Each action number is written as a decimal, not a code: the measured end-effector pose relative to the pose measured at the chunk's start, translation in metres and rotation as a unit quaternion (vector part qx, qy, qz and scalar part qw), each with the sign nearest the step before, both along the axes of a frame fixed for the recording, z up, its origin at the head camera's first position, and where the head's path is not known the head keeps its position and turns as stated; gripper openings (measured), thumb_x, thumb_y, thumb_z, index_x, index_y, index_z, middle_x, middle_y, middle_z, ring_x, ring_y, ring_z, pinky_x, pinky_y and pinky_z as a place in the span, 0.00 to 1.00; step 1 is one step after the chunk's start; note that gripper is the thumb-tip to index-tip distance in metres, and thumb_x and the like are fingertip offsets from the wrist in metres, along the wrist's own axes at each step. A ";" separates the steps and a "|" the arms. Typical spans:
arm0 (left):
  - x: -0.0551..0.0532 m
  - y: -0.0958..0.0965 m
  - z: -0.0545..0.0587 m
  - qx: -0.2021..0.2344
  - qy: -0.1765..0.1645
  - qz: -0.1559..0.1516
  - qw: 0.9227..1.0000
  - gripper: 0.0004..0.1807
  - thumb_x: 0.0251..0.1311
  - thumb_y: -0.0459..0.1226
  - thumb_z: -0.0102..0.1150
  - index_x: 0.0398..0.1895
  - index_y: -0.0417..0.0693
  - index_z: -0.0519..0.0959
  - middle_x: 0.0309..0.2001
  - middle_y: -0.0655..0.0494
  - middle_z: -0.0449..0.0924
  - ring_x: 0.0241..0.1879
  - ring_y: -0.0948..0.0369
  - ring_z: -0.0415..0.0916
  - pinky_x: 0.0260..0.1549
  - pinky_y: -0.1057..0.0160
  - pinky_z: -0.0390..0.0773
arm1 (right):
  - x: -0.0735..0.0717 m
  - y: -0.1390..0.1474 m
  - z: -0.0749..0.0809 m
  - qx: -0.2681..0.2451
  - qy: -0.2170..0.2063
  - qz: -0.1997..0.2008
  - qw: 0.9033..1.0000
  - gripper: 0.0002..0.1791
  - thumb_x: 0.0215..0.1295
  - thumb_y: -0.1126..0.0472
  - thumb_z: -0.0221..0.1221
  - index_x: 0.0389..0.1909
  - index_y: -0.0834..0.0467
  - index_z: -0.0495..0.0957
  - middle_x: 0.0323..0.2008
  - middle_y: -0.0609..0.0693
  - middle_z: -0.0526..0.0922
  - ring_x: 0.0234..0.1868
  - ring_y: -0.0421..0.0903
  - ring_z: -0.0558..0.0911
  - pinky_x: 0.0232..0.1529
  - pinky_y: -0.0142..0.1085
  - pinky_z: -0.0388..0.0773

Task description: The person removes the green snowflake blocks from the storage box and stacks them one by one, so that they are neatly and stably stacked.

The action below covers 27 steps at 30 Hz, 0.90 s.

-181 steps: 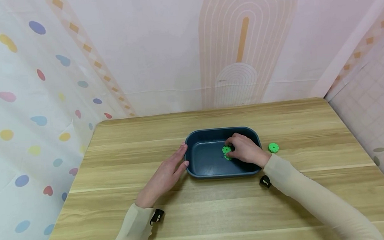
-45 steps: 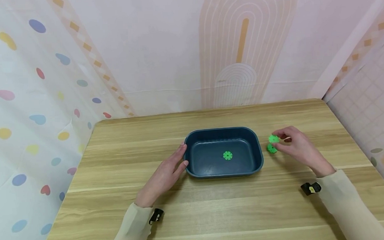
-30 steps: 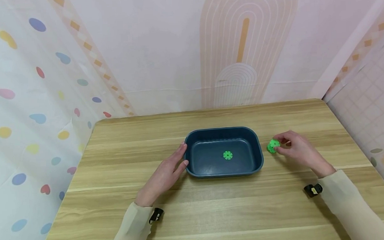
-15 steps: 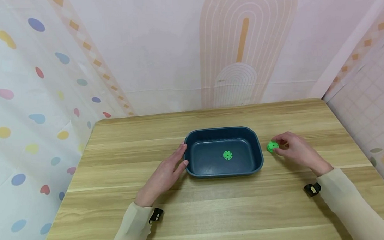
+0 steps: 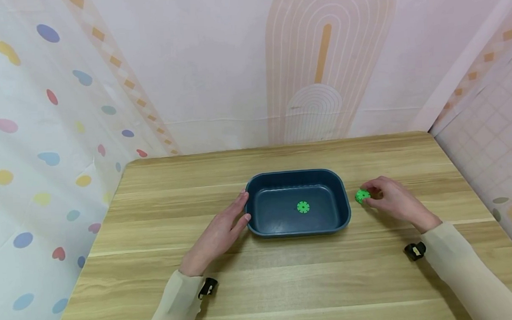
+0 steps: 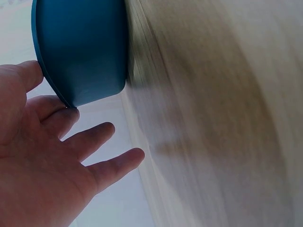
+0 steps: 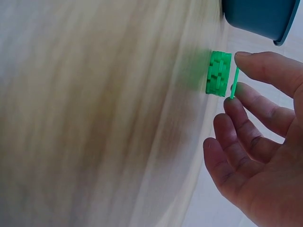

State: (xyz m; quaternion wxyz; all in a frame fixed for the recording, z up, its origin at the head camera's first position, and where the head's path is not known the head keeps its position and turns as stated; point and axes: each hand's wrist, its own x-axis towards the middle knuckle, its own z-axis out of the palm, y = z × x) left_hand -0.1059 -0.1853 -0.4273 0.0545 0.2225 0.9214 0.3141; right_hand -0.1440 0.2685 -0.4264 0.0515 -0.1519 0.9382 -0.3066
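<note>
My right hand [image 5: 395,200] pinches a thin green notched disc [image 7: 235,82] by its edges, thumb on one side and fingertips on the other. Just under that disc stands a short stack of green notched discs [image 7: 218,73], with a narrow gap between them in the right wrist view. A single green disc [image 5: 303,207] lies flat in the dark blue tray [image 5: 275,234]. At the tray's left end rests my left hand [image 5: 216,234], its fingers extended. In the left wrist view the thumb and fingertips touch the rim, while other fingers [image 6: 118,168] spread free.
The wooden table [image 5: 285,281] carries the tray near its middle, with the disc stack just right of it. A patterned cloth backdrop [image 5: 219,86] hangs behind the table. Dark wrist cameras [image 5: 415,251] sit at both cuffs.
My right hand has left the tray with one of the two discs there, moved right, and lowered it toward the stack. My left hand has stayed at the tray's left end.
</note>
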 end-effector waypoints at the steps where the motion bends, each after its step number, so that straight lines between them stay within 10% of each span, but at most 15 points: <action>1: 0.000 0.000 0.000 0.000 0.000 0.000 1.000 0.33 0.82 0.46 0.46 0.83 0.45 0.53 0.82 0.50 0.49 0.79 0.53 0.51 0.75 0.46 0.58 | 0.000 0.000 0.000 0.001 0.000 0.000 1.000 0.18 0.66 0.66 0.68 0.53 0.69 0.82 0.47 0.61 0.82 0.46 0.56 0.80 0.48 0.50 0.80; 27: 0.000 0.001 -0.001 -0.001 0.010 -0.002 1.000 0.33 0.82 0.44 0.47 0.82 0.43 0.54 0.82 0.48 0.50 0.79 0.52 0.51 0.75 0.46 0.58 | -0.002 -0.002 -0.001 0.016 -0.020 -0.010 1.000 0.18 0.67 0.63 0.69 0.54 0.67 0.82 0.47 0.59 0.82 0.45 0.54 0.79 0.48 0.48 0.78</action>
